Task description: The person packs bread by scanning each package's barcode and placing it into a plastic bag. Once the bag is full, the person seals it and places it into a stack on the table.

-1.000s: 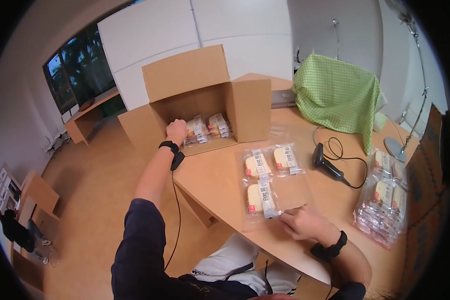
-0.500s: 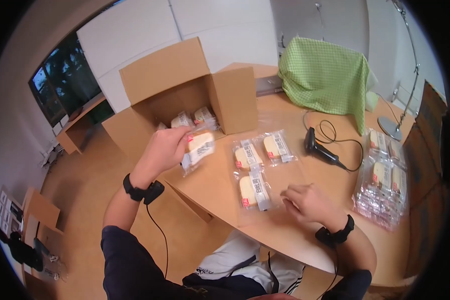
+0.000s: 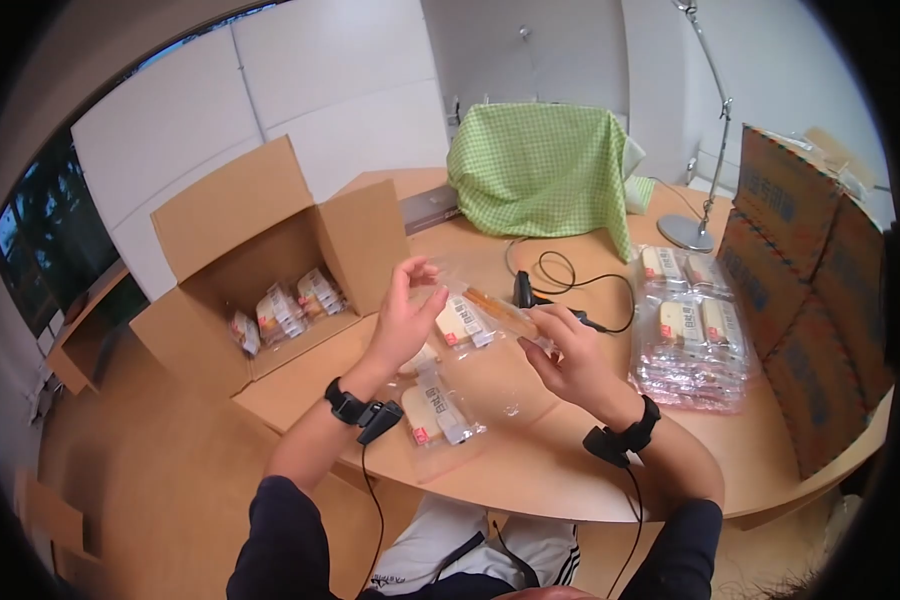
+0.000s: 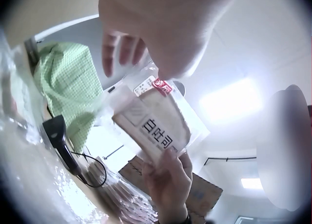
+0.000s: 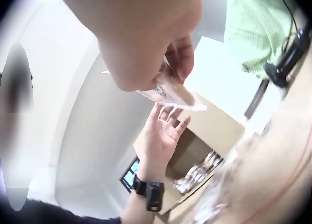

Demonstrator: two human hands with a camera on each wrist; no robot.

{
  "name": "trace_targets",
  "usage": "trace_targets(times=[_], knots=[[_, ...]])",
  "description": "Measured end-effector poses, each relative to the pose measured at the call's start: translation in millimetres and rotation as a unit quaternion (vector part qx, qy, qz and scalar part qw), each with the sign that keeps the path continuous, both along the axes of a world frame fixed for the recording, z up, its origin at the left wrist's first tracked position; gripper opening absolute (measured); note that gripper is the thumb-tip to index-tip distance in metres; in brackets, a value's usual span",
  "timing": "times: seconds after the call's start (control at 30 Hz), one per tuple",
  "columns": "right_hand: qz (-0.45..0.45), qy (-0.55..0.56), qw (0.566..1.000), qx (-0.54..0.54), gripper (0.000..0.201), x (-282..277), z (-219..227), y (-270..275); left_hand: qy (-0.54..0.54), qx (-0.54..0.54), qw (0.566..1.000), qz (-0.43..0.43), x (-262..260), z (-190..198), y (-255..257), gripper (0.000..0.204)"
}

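My right hand (image 3: 573, 355) pinches one end of a clear packet of sliced white bread (image 4: 168, 109), raised above the table and seen nearly edge-on in the head view. Close to its other end, my left hand (image 3: 410, 315) is held up with fingers extended and apart, gripping nothing. Beneath the hands lie more bread packets on a clear plastic sheet: one near the front (image 3: 432, 415), another farther back (image 3: 462, 325), and a third partly hidden by the left hand.
An open cardboard box (image 3: 365, 250) at the left holds several bread packets (image 3: 282, 312). Behind the right hand lies a black barcode scanner (image 3: 524, 290) with its cable. A plastic-wrapped stack of bread (image 3: 685, 330), a lamp base (image 3: 685, 233), a green checked cloth (image 3: 540, 165) and a brown carton (image 3: 790, 290) stand beyond.
My left hand brought a bread packet out of the box and rightward over the table; it has passed to my right hand, which rose from the tabletop. The head view has turned right.
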State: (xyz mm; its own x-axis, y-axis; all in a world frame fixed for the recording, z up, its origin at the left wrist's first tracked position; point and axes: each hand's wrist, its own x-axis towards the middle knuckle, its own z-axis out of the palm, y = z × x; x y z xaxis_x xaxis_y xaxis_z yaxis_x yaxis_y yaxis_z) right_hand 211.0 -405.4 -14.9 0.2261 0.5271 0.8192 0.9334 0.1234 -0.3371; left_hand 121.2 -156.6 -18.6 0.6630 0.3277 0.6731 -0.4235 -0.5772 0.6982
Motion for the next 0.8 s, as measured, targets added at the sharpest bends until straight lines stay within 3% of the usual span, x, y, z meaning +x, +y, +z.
trace_targets(times=[0.03, 0.07, 0.1, 0.13, 0.23, 0.27, 0.3, 0.37, 0.4, 0.43, 0.5, 0.53, 0.6, 0.63, 0.7, 0.8], knots=[[-0.007, -0.005, 1.0, 0.002, 0.034, 2.5, -0.4, -1.2, -0.005, 0.002, 1.0, -0.007, 6.7, -7.5, 5.3, 0.05], [-0.046, -0.078, 0.996, -0.003, 0.036, 7.6, -2.3, -1.2, 0.137, -0.216, 0.957, -0.133, 9.3, -6.1, 1.7, 0.051], [-0.086, -0.151, 0.985, -0.008, 0.039, 12.3, -3.7, -1.4, 0.27, -0.412, 0.833, -0.25, 12.4, -5.9, -1.5, 0.055], [-0.087, -0.153, 0.984, -0.03, 0.045, 13.1, -4.5, -1.3, 0.25, -0.398, 0.789, -0.395, 23.3, -18.1, 1.4, 0.064], [-0.062, -0.14, 0.987, -0.056, 0.045, 21.7, -19.1, 9.5, 0.176, -0.4, 0.814, -0.384, 21.0, -17.8, -30.5, 0.061], [-0.012, -0.101, 0.99, -0.093, 0.047, 26.2, -25.0, 12.3, 0.182, -0.37, 0.845, -0.34, 27.1, -21.8, -29.1, 0.048], [-0.011, -0.101, 0.99, -0.097, 0.047, 31.5, -28.5, 12.4, 0.181, -0.374, 0.844, -0.34, 30.1, -25.7, -25.3, 0.048], [0.023, -0.104, 0.981, -0.163, 0.05, 40.7, -35.3, 13.7, 0.259, -0.341, 0.872, -0.237, 30.9, -32.9, -13.8, 0.038], [0.016, -0.087, 0.979, -0.182, 0.053, 54.9, -43.7, 15.9, 0.223, -0.419, 0.845, -0.246, 33.8, -39.8, -8.3, 0.036], [0.02, -0.085, 0.979, -0.185, 0.053, 70.7, -53.2, 16.4, 0.223, -0.423, 0.844, -0.242, 34.5, -46.1, -1.9, 0.036], [-0.093, -0.011, 0.973, -0.212, 0.053, 100.3, -70.7, 11.4, 0.259, -0.395, 0.861, -0.19, 33.6, -57.0, 7.0, 0.035], [-0.089, -0.009, 0.972, -0.218, 0.053, 112.1, -77.2, 5.5, 0.273, -0.388, 0.859, -0.193, 32.4, -62.2, 8.7, 0.035], [-0.157, -0.031, 0.935, -0.317, 0.053, 130.1, -88.2, -5.4, 0.263, -0.387, 0.861, -0.201, 32.7, -70.4, 7.1, 0.036], [-0.153, -0.03, 0.933, -0.325, 0.053, 136.6, -94.2, -6.9, 0.253, -0.381, 0.864, -0.211, 33.4, -74.7, 4.5, 0.037], [-0.12, 0.081, 0.931, -0.334, 0.055, 143.2, -102.1, -7.8, 0.226, -0.385, 0.865, -0.227, 35.9, -79.3, 3.1, 0.038], [-0.13, 0.074, 0.936, -0.318, 0.061, 137.8, -102.7, -6.4, 0.198, -0.501, 0.805, -0.25, 41.4, -83.3, 8.2, 0.038]])
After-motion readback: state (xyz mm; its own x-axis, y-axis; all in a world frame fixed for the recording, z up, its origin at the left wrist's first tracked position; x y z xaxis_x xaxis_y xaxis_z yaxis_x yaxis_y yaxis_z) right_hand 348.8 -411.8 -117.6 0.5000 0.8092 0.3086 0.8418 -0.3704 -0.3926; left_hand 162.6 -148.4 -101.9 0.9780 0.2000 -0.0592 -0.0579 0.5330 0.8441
